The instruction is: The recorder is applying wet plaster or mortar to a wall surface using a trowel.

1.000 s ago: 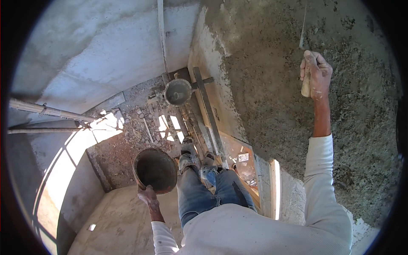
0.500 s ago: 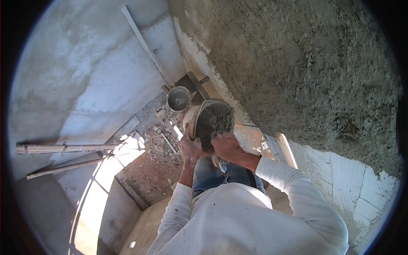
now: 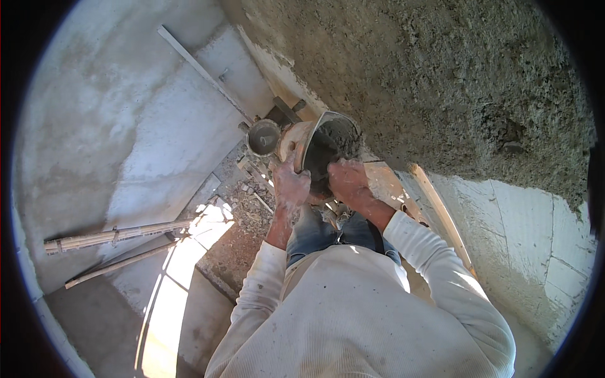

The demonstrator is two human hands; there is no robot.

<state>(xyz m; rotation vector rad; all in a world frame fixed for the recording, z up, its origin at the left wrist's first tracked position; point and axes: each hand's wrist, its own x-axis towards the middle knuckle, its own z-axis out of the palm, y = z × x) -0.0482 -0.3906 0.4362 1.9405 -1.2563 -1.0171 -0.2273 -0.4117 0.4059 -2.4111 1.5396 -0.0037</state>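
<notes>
The left hand (image 3: 291, 183) grips the rim of a mortar pan (image 3: 324, 148), tilted up at centre frame, while the right hand (image 3: 348, 181) closes at its lower edge, seemingly scooping wet mortar. A second ago the pan hung low by the knee and the right hand was raised to the plastered wall (image 3: 441, 82); now both meet for a refill. A small bucket (image 3: 263, 137) stands just left of it

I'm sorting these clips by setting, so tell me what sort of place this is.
Most likely a building site during plastering. A rough, freshly mortared wall rises ahead, rubble litters the floor below, and the left hand and right hand hold a pan of wet mortar.
</notes>
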